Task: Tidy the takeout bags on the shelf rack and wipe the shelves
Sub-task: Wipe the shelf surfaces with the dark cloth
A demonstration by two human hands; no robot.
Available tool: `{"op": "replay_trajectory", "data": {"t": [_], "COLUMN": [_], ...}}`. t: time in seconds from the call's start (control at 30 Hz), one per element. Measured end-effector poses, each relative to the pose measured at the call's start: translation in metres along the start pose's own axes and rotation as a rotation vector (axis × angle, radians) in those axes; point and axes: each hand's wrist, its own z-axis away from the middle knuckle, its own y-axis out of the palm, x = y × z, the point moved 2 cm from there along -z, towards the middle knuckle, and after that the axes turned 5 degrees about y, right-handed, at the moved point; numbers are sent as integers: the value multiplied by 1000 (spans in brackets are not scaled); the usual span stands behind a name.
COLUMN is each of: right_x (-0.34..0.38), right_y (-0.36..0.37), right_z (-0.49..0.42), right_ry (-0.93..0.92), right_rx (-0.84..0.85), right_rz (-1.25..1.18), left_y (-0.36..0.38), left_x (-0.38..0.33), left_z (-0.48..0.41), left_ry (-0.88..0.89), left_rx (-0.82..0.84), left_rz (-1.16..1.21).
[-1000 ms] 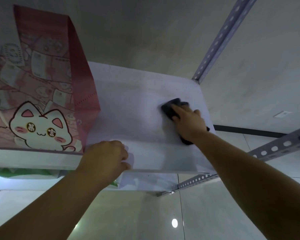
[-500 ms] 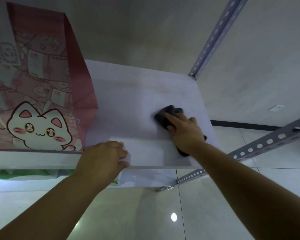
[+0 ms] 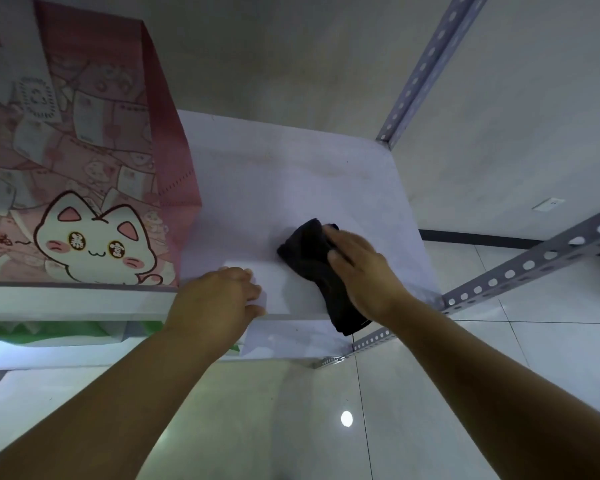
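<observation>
Right hand [image 3: 362, 268] pressed flat on black folded cloth [image 3: 312, 254] atop white shelf board [image 3: 291, 188], left hand [image 3: 215, 303] curled gripping the shelf's front edge, pink cat-print takeout bag [image 3: 84, 188] stood left

I am seeing two bare hands, the left hand [image 3: 219, 299] and the right hand [image 3: 362, 268], and one dark cloth [image 3: 312, 258]. I am counting one pink cat-print bag [image 3: 84, 168] on the upper shelf [image 3: 291, 188], one green bag [image 3: 49, 330] on the second shelf [image 3: 291, 344] below, and three perforated metal struts at right.
</observation>
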Motion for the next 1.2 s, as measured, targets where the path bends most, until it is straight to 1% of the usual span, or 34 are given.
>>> {"op": "replay_trajectory", "data": {"t": [0.07, 0.13, 0.2, 0.3, 0.43, 0.5, 0.53, 0.57, 0.6, 0.67, 0.7, 0.73, 0.77, 0.8, 0.83, 0.87, 0.9, 0.93, 1.0, 1.07, 1.13, 1.2], "right_x": [-5, -6, -2, 1, 9, 15, 17, 20, 23, 32, 35, 36, 36, 35, 33, 30, 27, 24, 17, 7, 2, 7], "right_y": [-11, -14, -13, -10, -18, -27, -33, -40, -47, -62, -66, -67, -65, -59, -51, -44, -39, -35, -29, -19, -2, 15], "right_z": [-3, -2, -1, -3, -1, -5, -8, -11, -15, -17, -17, -17, -16, -16, -14, -12, -11, -12, -20, -30, -38, -41], "right_ry": [185, 260, 264, 230, 218, 210, 208, 204, 189, 110, 55, 6, -29, -45, -37, -15, -12, -26, -53, -36, -13, -28], "right_rx": [-31, 38, 94, 149, 198, 140, 77, -10, -113, -311, -368, -369, -309, -212, -107, -23, 0, -32, -135, -125, -83, -92], "right_rz": [-59, -1, 42, 36, 40, 41, 49, 73, 121, 235, 298, 375, 449, 488, 484, 453, 417, 409, 438, 468, 521, 529], "left_y": [0, 1, 0, 1, 1, 0, -1, -3, -4, -6, -8, -10, -9, -8, -6, -6, -5, -6, -8, -13, -4, -1], "left_x": [-1, -2, -3, -3, -3, -4, -5, -6, -6, -4, -5, -7, -7, -6, -5, -5, -4, -4, -3, -6, -1, 3], "left_z": [-2, -4, -4, -3, -5, -5, -5, -3, -2, -3, -6, -7, -6, -5, -4, -2, 0, -1, -1, -2, -2, -2], "left_ry": [5, 10, 11, 16, 7, 13, 11, 25, 31, 84, 83, 71, 49, 54, 57, 44, 39, 52, 50, 20, 30, 33], "left_rx": [32, 51, 49, 4, 55, 54, 50, 21, 39, 88, 96, 75, 85, 99, 128, 119, 128, 88, 61, 62, 44, 47], "left_rz": [-45, -59, -57, -33, -47, -58, -68, -59, -61, -77, -108, -135, -127, -144, -112, -75, -33, -26, -75, 40, 9, 19]}}
